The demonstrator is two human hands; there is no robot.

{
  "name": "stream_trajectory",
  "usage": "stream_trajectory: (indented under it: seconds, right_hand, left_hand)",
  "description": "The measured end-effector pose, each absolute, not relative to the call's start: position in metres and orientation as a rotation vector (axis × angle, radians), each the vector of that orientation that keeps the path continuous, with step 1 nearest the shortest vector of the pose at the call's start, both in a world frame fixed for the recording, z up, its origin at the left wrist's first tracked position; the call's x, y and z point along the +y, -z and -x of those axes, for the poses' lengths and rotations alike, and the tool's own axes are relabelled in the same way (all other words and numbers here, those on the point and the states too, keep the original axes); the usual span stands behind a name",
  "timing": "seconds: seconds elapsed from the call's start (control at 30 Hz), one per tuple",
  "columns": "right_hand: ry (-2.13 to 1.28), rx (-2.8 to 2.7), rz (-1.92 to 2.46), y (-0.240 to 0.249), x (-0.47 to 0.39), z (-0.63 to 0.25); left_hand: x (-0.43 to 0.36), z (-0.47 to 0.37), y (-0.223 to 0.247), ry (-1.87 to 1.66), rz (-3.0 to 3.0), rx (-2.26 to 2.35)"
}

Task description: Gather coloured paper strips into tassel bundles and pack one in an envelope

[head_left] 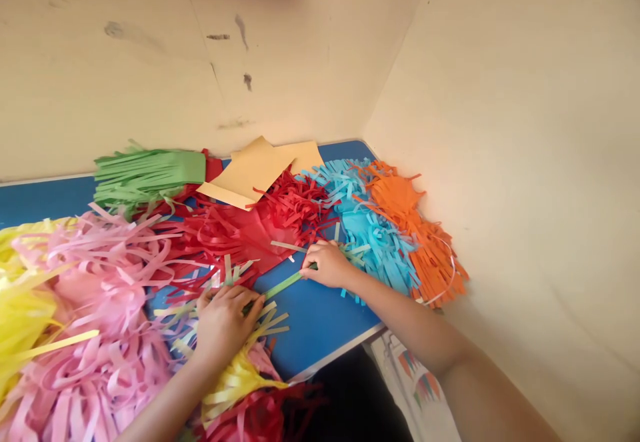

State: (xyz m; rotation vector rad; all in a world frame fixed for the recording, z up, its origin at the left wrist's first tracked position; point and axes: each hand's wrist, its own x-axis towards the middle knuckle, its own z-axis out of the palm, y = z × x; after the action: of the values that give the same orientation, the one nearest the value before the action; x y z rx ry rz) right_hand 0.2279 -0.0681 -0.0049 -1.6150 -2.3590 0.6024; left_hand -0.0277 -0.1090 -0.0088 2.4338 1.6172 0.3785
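Observation:
A narrow light-green paper strip (283,285) stretches low over the blue tabletop between my two hands. My left hand (227,315) is closed on its left end, fingers curled down among loose pale strips. At the other end, my right hand (327,263) pinches the strip between thumb and fingers. Pale cut strips (273,322) lie scattered just right of my left hand. Beyond both hands spreads a heap of red fringed paper (260,229). Yellow fringed paper (240,379) sits below my left wrist.
Pink fringe (107,295) and yellow fringe (25,322) pile up on the left. Green fringe (150,172) and tan paper sheets (255,169) lie at the back. Blue fringe (380,242) and orange fringe (435,255) line the right side of the table (320,322), near the wall.

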Motion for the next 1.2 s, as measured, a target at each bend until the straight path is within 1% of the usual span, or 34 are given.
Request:
stream_trajectory:
  seconds: [0.2, 0.3, 0.5, 0.63, 0.7, 0.83, 0.93, 1.1, 1.2]
  right_hand:
    - [-0.545, -2.362, 1.705, 0.004, -0.065, -0.221]
    - [-0.434, -2.373, 1.697, 0.001, -0.072, -0.22]
    - [0.018, -2.664, 1.025, 0.006, -0.086, -0.216]
    - [0.181, -2.707, 0.958, 0.014, -0.083, -0.208]
    - [0.193, -2.726, 0.996, 0.015, -0.081, -0.204]
    - [0.112, -2.678, 1.125, 0.014, -0.081, -0.199]
    - [0.11, -2.658, 1.099, 0.015, -0.084, -0.196]
    - [0.227, -2.603, 1.032, 0.022, -0.09, -0.197]
    - [0.21, -2.567, 1.068, 0.027, -0.092, -0.207]
  left_hand:
    - [-0.102, 0.022, 0.005, -0.263, -2.459, 1.655]
    - [-0.102, 0.021, 0.003, -0.271, -2.507, 1.648]
    - [-0.107, 0.018, -0.007, -0.314, -2.863, 1.314]
    - [-0.106, 0.011, -0.011, -0.364, -2.878, 1.307]
    - [-0.105, 0.008, -0.01, -0.406, -2.857, 1.321]
    - [-0.103, 0.008, -0.007, -0.425, -2.869, 1.37]
    - [-0.103, 0.009, -0.006, -0.421, -2.884, 1.395]
    - [-0.104, 0.009, -0.001, -0.436, -2.907, 1.369]
    - [-0.105, 0.015, 0.006, -0.44, -2.897, 1.363]
